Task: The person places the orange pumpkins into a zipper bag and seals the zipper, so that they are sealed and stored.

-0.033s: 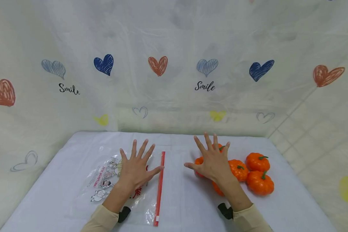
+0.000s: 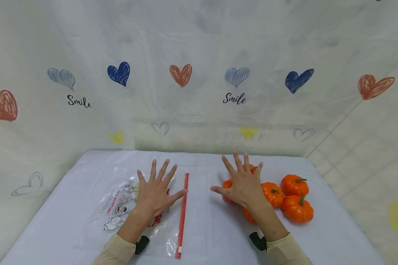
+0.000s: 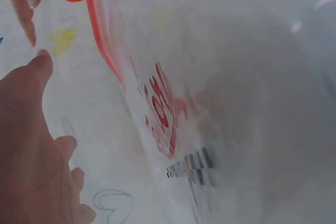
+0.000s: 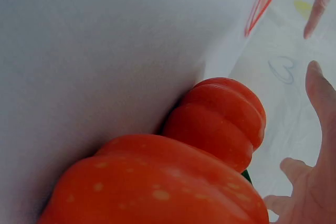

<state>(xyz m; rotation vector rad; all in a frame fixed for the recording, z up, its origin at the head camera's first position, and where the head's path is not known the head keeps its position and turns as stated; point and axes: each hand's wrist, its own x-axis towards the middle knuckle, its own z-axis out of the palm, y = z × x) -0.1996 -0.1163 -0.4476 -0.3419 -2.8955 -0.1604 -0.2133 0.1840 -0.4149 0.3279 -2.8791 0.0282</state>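
The left hand (image 2: 153,194) and right hand (image 2: 247,187) hover apart, fingers spread, holding nothing. Beneath lie the clear bag (image 2: 166,233), left, and orange pumpkins (image 2: 297,209), right; nothing has visibly shifted, so handling seems yet to begin

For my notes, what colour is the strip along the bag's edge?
The strip is red, seen best in the head view.

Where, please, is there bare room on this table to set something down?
Bare cloth lies between the clear bag and the orange pumpkins, and right of those pumpkins. Pumpkins crowd the space beneath the right hand; the bag lies beneath the left hand.
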